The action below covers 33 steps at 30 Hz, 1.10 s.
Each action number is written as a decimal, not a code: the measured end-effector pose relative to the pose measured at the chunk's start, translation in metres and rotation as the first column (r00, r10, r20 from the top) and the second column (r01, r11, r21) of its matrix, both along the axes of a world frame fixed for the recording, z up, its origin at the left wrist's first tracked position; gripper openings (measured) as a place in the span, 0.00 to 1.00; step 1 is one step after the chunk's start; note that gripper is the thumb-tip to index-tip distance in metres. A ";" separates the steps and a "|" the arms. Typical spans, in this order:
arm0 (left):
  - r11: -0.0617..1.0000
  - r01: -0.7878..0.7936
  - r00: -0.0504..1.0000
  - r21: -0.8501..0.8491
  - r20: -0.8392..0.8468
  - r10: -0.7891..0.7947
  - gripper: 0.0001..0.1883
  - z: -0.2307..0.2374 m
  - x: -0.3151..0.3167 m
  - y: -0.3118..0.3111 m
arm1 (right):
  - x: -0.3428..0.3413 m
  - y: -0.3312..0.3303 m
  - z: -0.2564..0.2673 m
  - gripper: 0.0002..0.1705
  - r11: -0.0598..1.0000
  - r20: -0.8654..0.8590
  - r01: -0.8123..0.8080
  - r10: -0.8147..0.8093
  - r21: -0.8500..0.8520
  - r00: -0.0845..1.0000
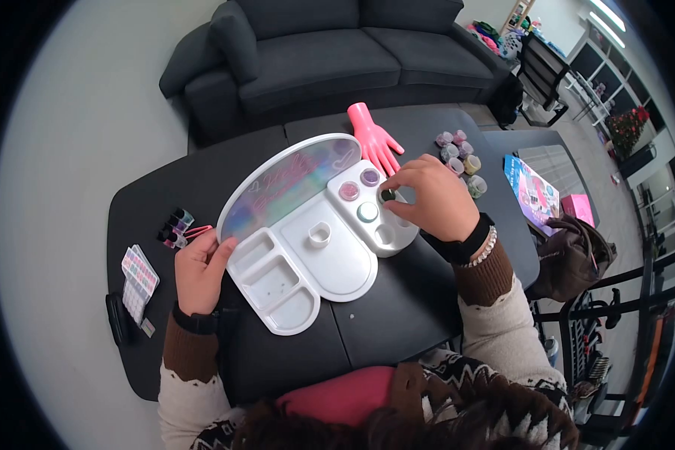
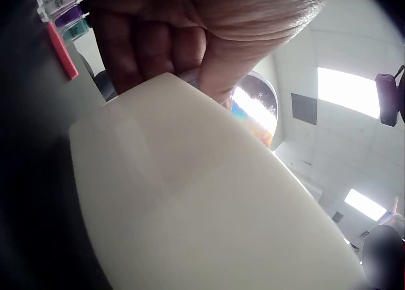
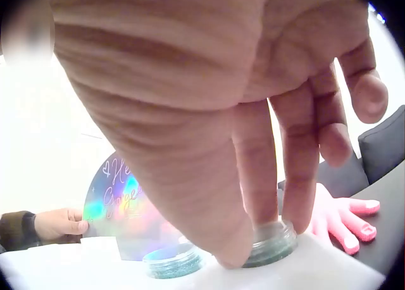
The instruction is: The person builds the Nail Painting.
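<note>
A green jar (image 1: 388,195), partly hidden, is pinched by the right hand (image 1: 436,199) near the right edge of the tray (image 1: 345,281); the mirror (image 1: 296,180) is gripped at its left edge by the left hand (image 1: 200,274). Tabletop (image 1: 405,304) is seen before the tray's near edge.

Smooth plastic tray (image 1: 341,276), glossy iridescent panel (image 1: 281,191), cloth sofa (image 1: 322,64)

- Head: above the table (image 1: 416,300), facing forward and down, farthest off.
- Left wrist: close to the white tray (image 2: 209,195), facing the left hand (image 2: 183,30) and ceiling (image 2: 300,52).
- Right wrist: palm side of the right hand (image 3: 221,94), close, facing the iridescent panel (image 3: 107,204), which the head view shares.
</note>
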<state>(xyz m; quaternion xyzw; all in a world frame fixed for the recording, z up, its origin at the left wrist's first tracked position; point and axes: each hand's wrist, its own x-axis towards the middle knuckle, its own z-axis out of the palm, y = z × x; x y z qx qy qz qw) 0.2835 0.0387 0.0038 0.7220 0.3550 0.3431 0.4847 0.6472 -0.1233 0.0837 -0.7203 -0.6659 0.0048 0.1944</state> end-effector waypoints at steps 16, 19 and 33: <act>0.998 0.029 0.999 -0.049 0.042 -0.027 0.11 -0.005 -0.001 0.001 | 0.069 -0.014 -0.021 0.19 0.971 0.026 0.235 -0.234 -0.053 0.972; 0.999 0.020 0.999 -0.030 0.033 -0.019 0.11 -0.003 -0.001 0.001 | 0.085 -0.017 -0.035 0.21 0.976 0.097 0.210 -0.204 -0.060 0.974; 1.000 0.003 1.000 -0.013 0.017 -0.003 0.11 -0.002 0.000 0.000 | -0.014 -0.026 0.020 0.13 0.976 -0.137 -0.206 0.195 -0.071 0.971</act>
